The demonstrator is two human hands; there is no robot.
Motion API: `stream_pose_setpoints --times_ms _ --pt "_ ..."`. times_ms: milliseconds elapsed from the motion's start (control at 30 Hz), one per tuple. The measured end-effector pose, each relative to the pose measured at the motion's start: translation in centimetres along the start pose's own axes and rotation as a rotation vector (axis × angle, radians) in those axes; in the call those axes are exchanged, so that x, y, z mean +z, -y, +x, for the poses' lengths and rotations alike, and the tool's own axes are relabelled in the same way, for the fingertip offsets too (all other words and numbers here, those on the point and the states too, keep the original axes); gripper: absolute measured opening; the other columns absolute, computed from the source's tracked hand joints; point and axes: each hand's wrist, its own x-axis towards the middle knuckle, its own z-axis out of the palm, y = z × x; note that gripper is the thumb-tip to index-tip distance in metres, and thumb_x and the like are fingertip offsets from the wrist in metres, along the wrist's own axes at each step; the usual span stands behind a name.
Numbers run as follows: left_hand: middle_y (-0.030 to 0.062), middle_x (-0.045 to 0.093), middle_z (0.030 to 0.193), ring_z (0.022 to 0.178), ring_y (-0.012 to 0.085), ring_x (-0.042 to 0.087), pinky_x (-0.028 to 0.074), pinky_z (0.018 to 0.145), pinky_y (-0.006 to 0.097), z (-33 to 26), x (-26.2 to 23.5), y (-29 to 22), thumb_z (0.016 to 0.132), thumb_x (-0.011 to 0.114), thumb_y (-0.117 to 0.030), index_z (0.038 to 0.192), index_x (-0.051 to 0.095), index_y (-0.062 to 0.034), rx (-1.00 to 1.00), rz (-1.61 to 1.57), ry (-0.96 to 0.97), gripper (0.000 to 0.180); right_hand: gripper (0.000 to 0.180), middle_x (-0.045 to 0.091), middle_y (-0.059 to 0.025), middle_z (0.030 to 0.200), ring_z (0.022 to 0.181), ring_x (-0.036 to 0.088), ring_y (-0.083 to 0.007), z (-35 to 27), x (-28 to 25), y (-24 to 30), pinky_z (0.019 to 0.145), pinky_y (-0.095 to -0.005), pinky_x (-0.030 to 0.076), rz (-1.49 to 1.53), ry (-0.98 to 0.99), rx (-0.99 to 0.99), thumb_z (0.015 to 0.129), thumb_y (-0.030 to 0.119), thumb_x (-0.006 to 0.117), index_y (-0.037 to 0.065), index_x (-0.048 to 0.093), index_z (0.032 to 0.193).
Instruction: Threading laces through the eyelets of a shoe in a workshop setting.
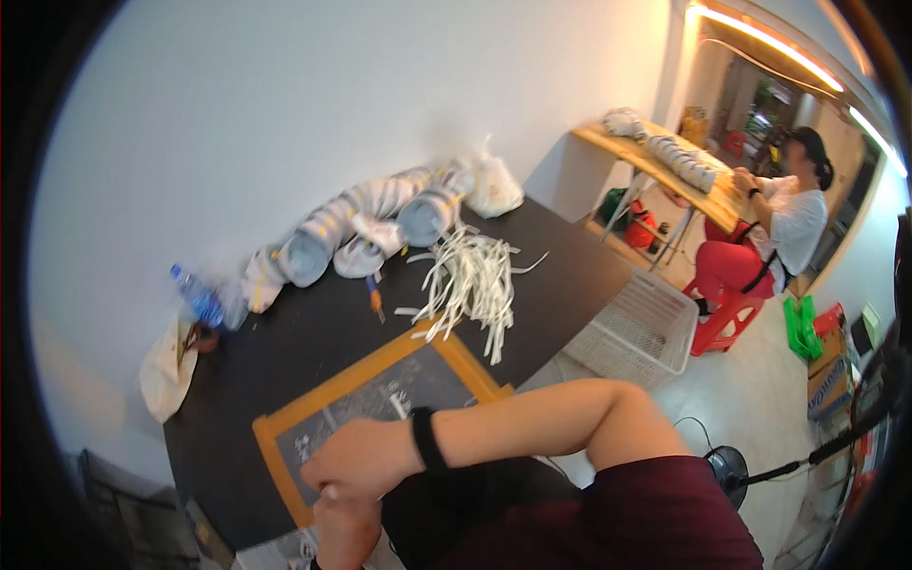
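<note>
My right hand lies curled over my left hand; whether either grips anything, I cannot tell. A swing could scatter the white strips off the desk.

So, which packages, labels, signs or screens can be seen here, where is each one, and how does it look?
Plastic bottle: far left of the black table, lying down, clear with a blue label.
White plastic bag: back of the table by the wall, knotted and bulging.
Pale cloth bag: hanging over the table's left edge, cream.
White mesh basket: on the floor right of the table, rectangular.
Cardboard box: floor at far right, brown with blue.
No signs or screens show.
</note>
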Motion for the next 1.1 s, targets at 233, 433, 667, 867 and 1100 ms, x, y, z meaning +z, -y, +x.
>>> stream_pose_setpoints --times_ms 233,433,667,867,1100 --pt "0.0071 0.061 0.091 0.075 0.024 0.061 0.053 0.063 0.032 -1.6 -2.4 -2.1 0.072 0.065 -0.003 0.105 0.066 -0.0067 -0.02 -0.175 0.156 0.033 0.016 0.062 -0.0083 0.094 0.088 0.064 -0.0326 -4.7 -1.2 -0.4 0.072 -0.0427 0.051 -0.016 0.054 0.131 0.087 0.02 0.059 0.011 0.062 0.1" --pt "0.0027 0.06 0.09 0.074 0.0167 0.059 0.048 0.054 0.026 -3.2 -2.6 -2.7 0.069 0.071 -0.01 0.097 0.065 -0.0101 0.13 -0.183 -0.075 0.029 0.013 0.062 -0.0066 0.089 0.077 0.063 -0.0277 -6.5 -1.4 -0.8 0.067 -0.0379 0.049 0.248 0.084 0.011 0.087 0.019 0.061 0.009 0.066 0.094" --pt "0.0025 0.059 0.088 0.075 0.0164 0.059 0.043 0.052 0.025 -3.1 -3.4 -2.2 0.069 0.07 -0.011 0.095 0.062 -0.0115 0.149 -0.027 -0.059 0.028 0.013 0.062 -0.0065 0.075 0.068 0.061 -0.0258 -7.7 -2.5 1.2 0.062 -0.0363 0.047 0.279 0.196 0.147 0.086 0.021 0.063 0.009 0.065 0.091" --pt "0.0015 0.059 0.088 0.075 0.015 0.058 0.041 0.052 0.024 -2.1 -3.5 -2.0 0.068 0.069 -0.013 0.094 0.063 -0.0117 0.175 0.011 -0.059 0.026 0.015 0.063 -0.008 0.072 0.065 0.063 -0.0286 -7.8 -1.0 1.0 0.061 -0.0404 0.048 0.274 0.034 0.191 0.085 0.021 0.06 0.011 0.063 0.096" --pt "-0.002 0.054 0.082 0.071 0.0131 0.055 0.04 0.05 0.024 -2.1 -2.9 -1.9 0.068 0.068 -0.014 0.092 0.064 -0.0121 0.189 0.016 -0.015 0.024 0.01 0.064 -0.0089 0.077 0.071 0.066 -0.0301 -7.5 0.3 2.1 0.06 -0.0426 0.052 -0.141 -0.002 0.122 0.081 0.015 0.059 0.008 0.059 0.088"
